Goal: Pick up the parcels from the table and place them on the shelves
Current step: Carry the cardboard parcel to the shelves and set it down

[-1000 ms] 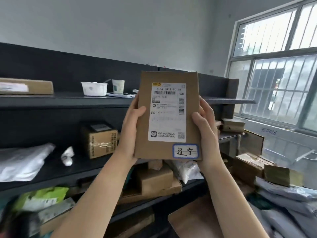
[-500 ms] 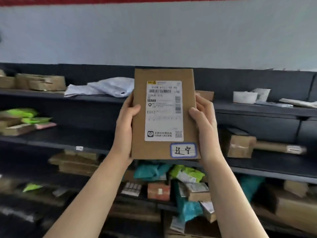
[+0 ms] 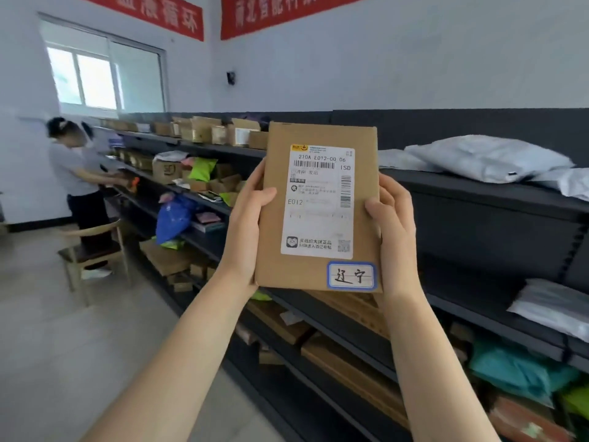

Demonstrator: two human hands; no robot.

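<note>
Both forearms are bare from the bottom edge of the view up to the wrists, with no sleeve, cuff, watch or bracelet showing. The left hand (image 3: 247, 231), at about 9 o'clock from centre, and the right hand (image 3: 393, 232), at about 3 o'clock, wear no gloves or rings. The visible thumbnails are short and unpainted.

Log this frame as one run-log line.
phase: carrying | held: cardboard parcel, upright, label facing camera | left hand: left edge | right hand: right edge | shelves: ahead | placed: no
</note>
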